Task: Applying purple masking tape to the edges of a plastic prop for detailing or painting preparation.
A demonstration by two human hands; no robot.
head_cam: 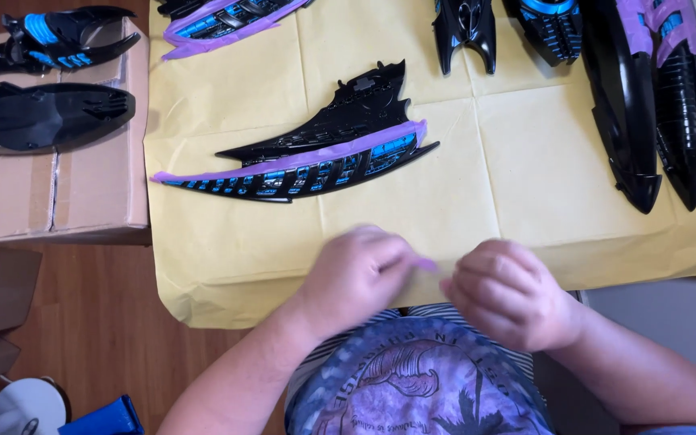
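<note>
From the head view, both hands are low in the middle of the frame, close together over the near edge of the yellow paper (509,153) that covers the surface. The left hand (356,274) and the right hand (509,294) are pinching a small piece of purple tape (424,263) between them; the fingers are curled on it, though the left hand is blurred and I cannot tell the exact grip.

Straight above the hands, in the centre of the frame, lies the black and blue model wing part (324,153). Its long axis goes left to right, with the thin tip to the left, and a purple strip runs along it. The two hands look about equally near to it. Between the hands and the part there is bare paper.

More black parts (646,97) lie in the upper right, others on a cardboard box (90,193) in the upper left.
</note>
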